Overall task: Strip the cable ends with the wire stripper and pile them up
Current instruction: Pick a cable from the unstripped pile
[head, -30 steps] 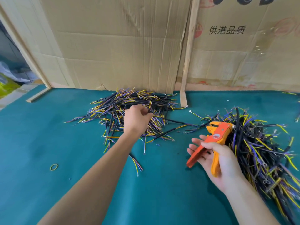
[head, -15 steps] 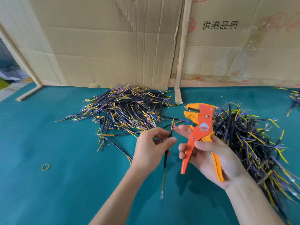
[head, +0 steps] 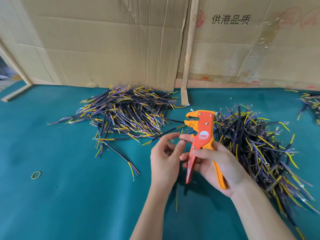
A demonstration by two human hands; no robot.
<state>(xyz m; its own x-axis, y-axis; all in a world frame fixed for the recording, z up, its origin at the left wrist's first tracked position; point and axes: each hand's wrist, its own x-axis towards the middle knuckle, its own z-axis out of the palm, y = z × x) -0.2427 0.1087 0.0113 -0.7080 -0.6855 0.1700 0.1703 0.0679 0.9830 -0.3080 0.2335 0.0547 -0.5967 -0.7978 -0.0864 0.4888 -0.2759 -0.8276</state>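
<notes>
The table cover [head: 69,205] looks like matt teal cloth, smooth and felt-like. At twelve o'clock, creased brown cardboard [head: 112,40] stands dull and papery, with glossy clear tape (wrinkled) at two o'clock, and a rough bare wooden strip [head: 189,49] between sheets. The wire stripper [head: 201,135] is smooth orange plastic with small shiny metal rivets. The cables [head: 128,115] wear matt black sheathing.

On a teal felt-covered table [head: 69,196], the right hand [head: 220,167] grips an orange-handled wire stripper [head: 202,135] upright, its jaws apart. The left hand [head: 166,158] pinches a thin black cable with a yellow wire end [head: 181,134] just beside the tool. A heap of black multicoloured cables [head: 128,115] lies behind, another heap [head: 256,146] right. A yellow rubber band [head: 36,175] lies left, before tan cardboard sheets [head: 103,40].
</notes>
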